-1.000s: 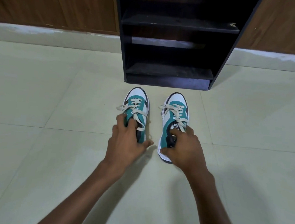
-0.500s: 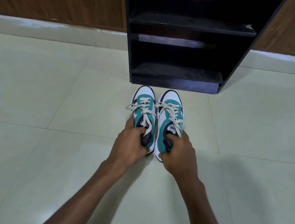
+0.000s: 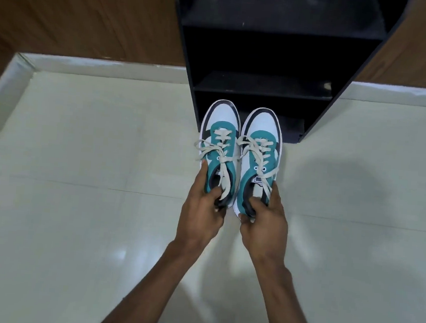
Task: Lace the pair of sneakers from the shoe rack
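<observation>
Pale glossy floor tiles (image 3: 76, 175) fill most of the view. Brown wood panelling (image 3: 91, 14) rises above a white skirting strip (image 3: 99, 67).

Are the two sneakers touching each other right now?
Touching. The head view shows the left sneaker and right sneaker pressed side by side along their inner edges, with no floor visible between them near the heels.

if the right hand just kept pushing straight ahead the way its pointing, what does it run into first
Probably the black shoe rack. The right hand grips the heel of the right sneaker, toe aimed at the rack's base, so the toe would likely meet it first. Depth is hard to judge from the head view.
</observation>
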